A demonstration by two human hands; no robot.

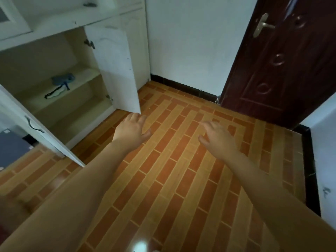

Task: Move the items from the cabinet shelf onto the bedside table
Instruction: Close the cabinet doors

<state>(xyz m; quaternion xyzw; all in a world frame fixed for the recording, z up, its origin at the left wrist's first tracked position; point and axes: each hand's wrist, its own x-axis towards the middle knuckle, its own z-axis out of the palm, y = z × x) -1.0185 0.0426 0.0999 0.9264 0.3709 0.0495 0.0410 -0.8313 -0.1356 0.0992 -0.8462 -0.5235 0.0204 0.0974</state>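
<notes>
The white cabinet (72, 22) stands at the upper left with both lower doors swung open. On its middle shelf (85, 79) lie a blue-grey pouch (63, 80) and, just in front of it, a dark beaded loop with a white part (54, 92). My left hand (131, 129) hovers over the floor right of the open right-hand door, fingers apart, holding nothing. My right hand (217, 138) is stretched out beside it over the tiles, also empty with fingers spread. Both hands are well clear of the shelf. No bedside table is clearly in view.
The right cabinet door (114, 70) juts out toward my left hand; the left door (34, 126) swings out at the lower left. A dark blue-grey box (11, 148) sits at the far left. A dark red door (280, 57) fills the upper right. Brick-patterned floor (172, 170) spreads below.
</notes>
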